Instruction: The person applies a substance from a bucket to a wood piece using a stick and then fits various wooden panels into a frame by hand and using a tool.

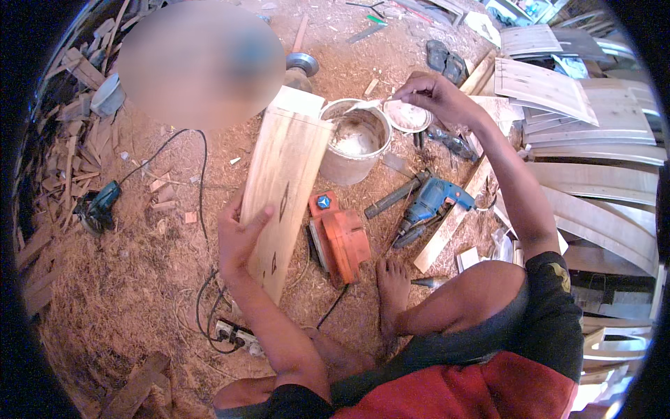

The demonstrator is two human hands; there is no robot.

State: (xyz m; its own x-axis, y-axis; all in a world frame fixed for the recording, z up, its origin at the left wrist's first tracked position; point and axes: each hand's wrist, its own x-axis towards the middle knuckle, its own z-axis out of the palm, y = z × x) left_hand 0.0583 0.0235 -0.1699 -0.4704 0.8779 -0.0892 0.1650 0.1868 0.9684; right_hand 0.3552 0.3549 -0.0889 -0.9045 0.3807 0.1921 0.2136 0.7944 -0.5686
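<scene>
My left hand (241, 237) is wrapped around the edge of a long pale wooden board (289, 164) with dark knots, held tilted up in front of me. The board's far end looks pale and white. Above the rim of a white bucket (349, 167), my right hand (436, 98) pinches a thin tool smeared with white (364, 105); its exact kind cannot be made out. White paste (357, 144) coats the inside of the bucket. Just beside it, below my right hand, lies a round lid or shallow tub (407, 117) with white residue.
An orange electric planer (342, 244) and a blue power drill (433, 202) lie near my foot. At left is a green-black power tool (101, 206) with a cord; a power strip (239, 336) sits below. Stacked wooden panels (586, 126) line the right. Shavings cover the ground.
</scene>
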